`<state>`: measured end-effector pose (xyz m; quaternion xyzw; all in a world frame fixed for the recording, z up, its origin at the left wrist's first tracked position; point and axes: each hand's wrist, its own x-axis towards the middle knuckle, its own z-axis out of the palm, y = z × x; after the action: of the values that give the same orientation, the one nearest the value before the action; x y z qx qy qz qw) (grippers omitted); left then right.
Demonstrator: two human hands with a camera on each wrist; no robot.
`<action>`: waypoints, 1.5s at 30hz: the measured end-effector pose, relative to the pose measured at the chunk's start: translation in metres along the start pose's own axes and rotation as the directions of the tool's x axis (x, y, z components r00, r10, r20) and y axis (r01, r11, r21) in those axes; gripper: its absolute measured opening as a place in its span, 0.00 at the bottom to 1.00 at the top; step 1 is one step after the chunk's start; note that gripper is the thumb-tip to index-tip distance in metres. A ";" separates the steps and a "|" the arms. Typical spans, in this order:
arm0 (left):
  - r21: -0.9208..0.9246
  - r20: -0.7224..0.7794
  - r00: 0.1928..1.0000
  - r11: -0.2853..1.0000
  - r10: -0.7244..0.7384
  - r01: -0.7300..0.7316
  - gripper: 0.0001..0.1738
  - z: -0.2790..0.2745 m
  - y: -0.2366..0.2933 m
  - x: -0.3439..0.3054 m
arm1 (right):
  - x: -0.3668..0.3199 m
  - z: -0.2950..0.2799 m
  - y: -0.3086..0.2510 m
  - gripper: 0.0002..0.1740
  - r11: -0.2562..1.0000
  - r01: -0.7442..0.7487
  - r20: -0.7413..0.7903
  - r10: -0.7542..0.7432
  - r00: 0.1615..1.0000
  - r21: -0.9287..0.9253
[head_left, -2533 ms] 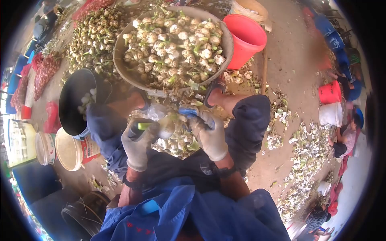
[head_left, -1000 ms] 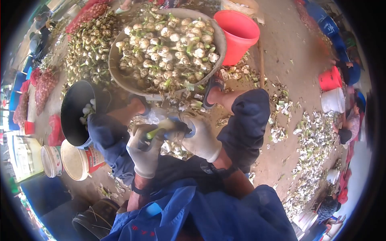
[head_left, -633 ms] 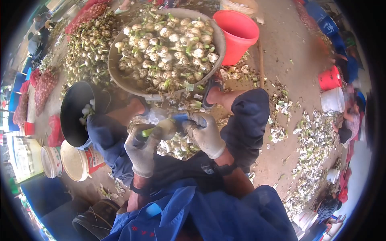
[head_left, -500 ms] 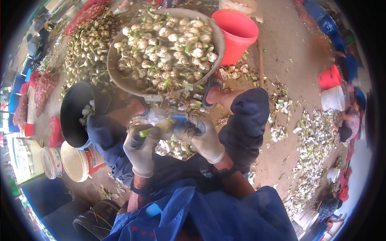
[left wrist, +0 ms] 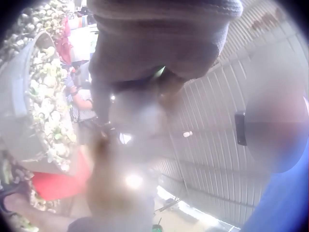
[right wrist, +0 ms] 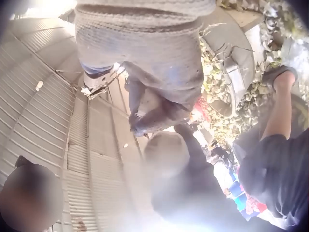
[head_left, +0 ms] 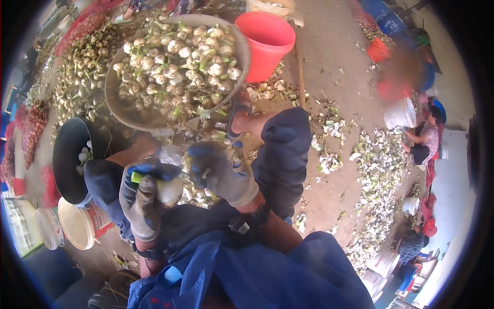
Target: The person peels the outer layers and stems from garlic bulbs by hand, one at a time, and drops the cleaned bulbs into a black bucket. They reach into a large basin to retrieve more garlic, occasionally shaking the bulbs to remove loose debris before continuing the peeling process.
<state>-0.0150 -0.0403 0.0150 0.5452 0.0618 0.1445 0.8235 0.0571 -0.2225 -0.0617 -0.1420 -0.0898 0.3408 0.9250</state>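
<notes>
My gloved left hand grips a pale garlic bulb, its cut green stem sticking out between thumb and fingers. In the left wrist view the bulb is blurred below the dark fingers. My gloved right hand hovers to the right of the bulb, a small gap between them, its blue-coated fingers pointing left. The right wrist view has its fingers bent. A small dark piece with pale edges juts out at that hand's side; I cannot tell whether it is held.
A wide basin heaped with garlic stands ahead, a red bucket at its right. Left of my legs is a black bucket with peeled white bulbs. Garlic skins litter the floor to the right, where another person sits.
My right hand has come away from the bulb, its fingers now spread to the left. The left hand has turned, showing more of the bulb. The whole head view has swung right.
</notes>
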 end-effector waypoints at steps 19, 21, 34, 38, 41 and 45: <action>0.466 0.209 0.928 0.866 -0.310 0.184 0.19 0.004 -0.008 0.008 | 0.003 0.029 0.012 0.25 0.979 -0.098 -0.211 0.060 0.976 -0.179; 0.469 0.229 0.934 0.872 -0.275 0.142 0.19 0.001 -0.014 0.009 | 0.002 0.028 0.013 0.26 0.984 -0.115 -0.210 0.085 0.974 -0.139; 0.565 0.304 0.910 0.823 -0.281 0.066 0.18 -0.001 -0.015 0.017 | -0.004 0.021 0.022 0.27 0.995 -0.097 -0.160 0.094 0.983 -0.009; 0.576 0.279 0.904 0.810 -0.324 0.113 0.17 0.002 -0.014 0.016 | -0.004 0.014 0.023 0.26 0.995 -0.102 -0.141 0.104 0.985 0.017; 0.608 0.310 0.907 0.793 -0.286 0.042 0.17 0.004 -0.016 0.016 | -0.010 -0.002 0.031 0.25 0.990 -0.100 -0.116 0.111 0.987 0.095; 0.598 0.274 0.924 0.800 -0.266 0.053 0.16 0.009 -0.019 0.015 | -0.011 -0.016 0.036 0.23 0.997 -0.075 -0.147 0.080 0.986 0.037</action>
<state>0.0046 -0.0512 0.0019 0.7792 0.0040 -0.0501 0.6248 0.0307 -0.2067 -0.0891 -0.1560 -0.0097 0.3662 0.9173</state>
